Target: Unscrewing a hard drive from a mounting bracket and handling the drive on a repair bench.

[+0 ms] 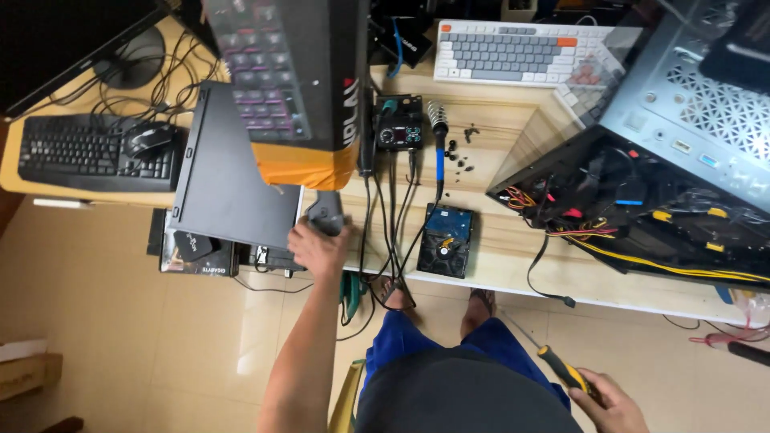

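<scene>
My left hand (319, 247) reaches out over the table (513, 256) edge, arm straight, fingers wrapped around a grey handle (325, 215) just under the tall keyboard box (293, 80), which stands up on end right in front of me, likely propped so it stays off the cluttered surface. My right hand (609, 401) hangs low by my hip, clenched on a screwdriver (549, 361) with its shaft pointing up toward the table, kept out of the way. A hard drive (446, 240) lies flat near the edge, beside the open PC case (642, 200).
</scene>
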